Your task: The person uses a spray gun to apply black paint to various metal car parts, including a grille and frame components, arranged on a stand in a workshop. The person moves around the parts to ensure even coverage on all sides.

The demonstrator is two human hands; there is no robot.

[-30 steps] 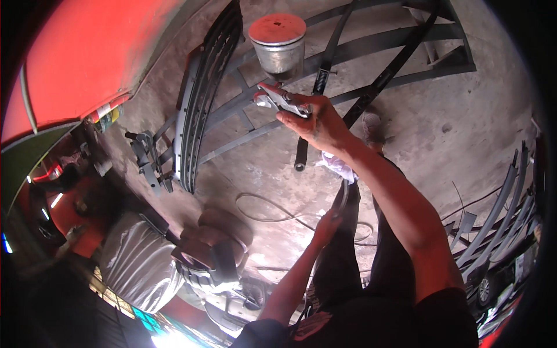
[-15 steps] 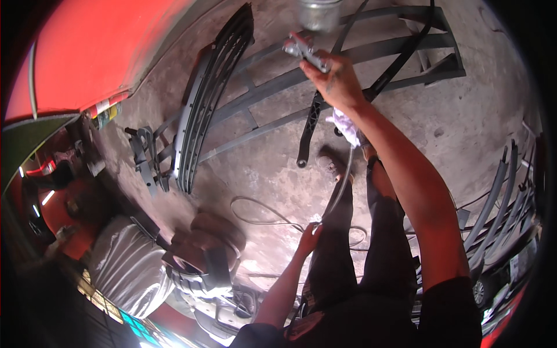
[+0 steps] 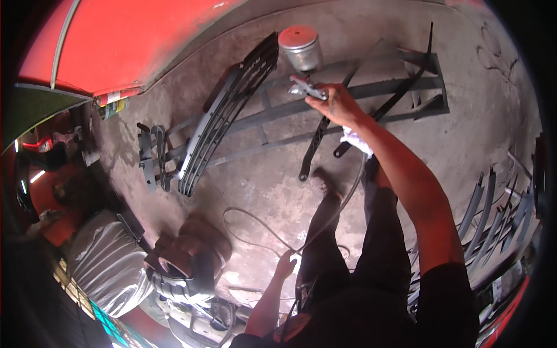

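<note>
My right hand [image 3: 335, 104] grips a metal spray gun [image 3: 307, 88] out in front of me. A silver cup [image 3: 304, 55] with a lid tinged red stands just above the gun's front. Below the right wrist a whitish cloth [image 3: 356, 141] hangs around the upper end of a thin hose [image 3: 346, 200]. That hose runs down past my legs to my left hand [image 3: 285, 265], whose fingers are closed on it. A loop of it lies to the left. Under the gun are a long grey frame [image 3: 354, 91] and black trim strips [image 3: 314, 145], one of them crossing the frame.
A black slatted grille [image 3: 229, 113] leans across the frame's left part. A red panel [image 3: 133, 40] fills the upper left. Brown rounded parts [image 3: 203, 240] and a silvery cover [image 3: 107, 261] stand lower left. Several dark strips [image 3: 484, 209] line the right side.
The view has shifted, bringing the whole cup into sight. The spray gun and cup have swung left over the frame. My left hand has moved down and left with the hose.
</note>
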